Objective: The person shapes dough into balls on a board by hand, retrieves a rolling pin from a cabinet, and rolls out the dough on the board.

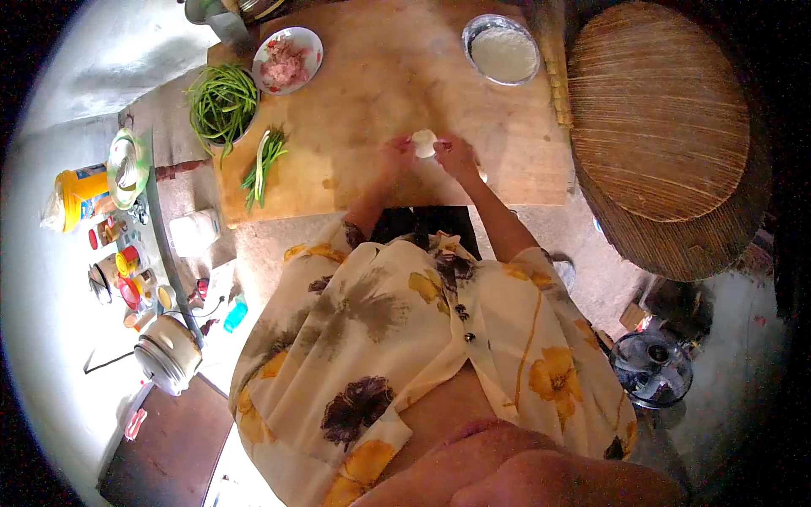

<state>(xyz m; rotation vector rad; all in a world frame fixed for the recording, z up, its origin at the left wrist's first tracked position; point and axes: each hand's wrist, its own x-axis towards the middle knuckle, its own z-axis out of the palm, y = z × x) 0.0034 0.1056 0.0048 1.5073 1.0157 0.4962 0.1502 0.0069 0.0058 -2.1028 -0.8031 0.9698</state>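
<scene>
A small, pale, flat round of dough point(424, 143) is held up between my two hands over the wooden table point(372, 84). My left hand point(399, 155) pinches its left edge, though those fingers are somewhat blurred. On the opposite edge, the fingertips of my right hand point(456, 157) are closed. A small pale piece point(482, 175) shows beside my right wrist, mostly hidden by it. Farther back on the right stands a metal bowl point(465, 40) with white flour point(504, 56) in it.
At the back left sits a white dish point(315, 46) of raw meat point(284, 66). Beside it are long green beans point(221, 105) in a bowl and a bunch of scallions point(265, 166). Large round woven trays point(659, 110) flank the table's right edge. A fan point(650, 369) stands lower right.
</scene>
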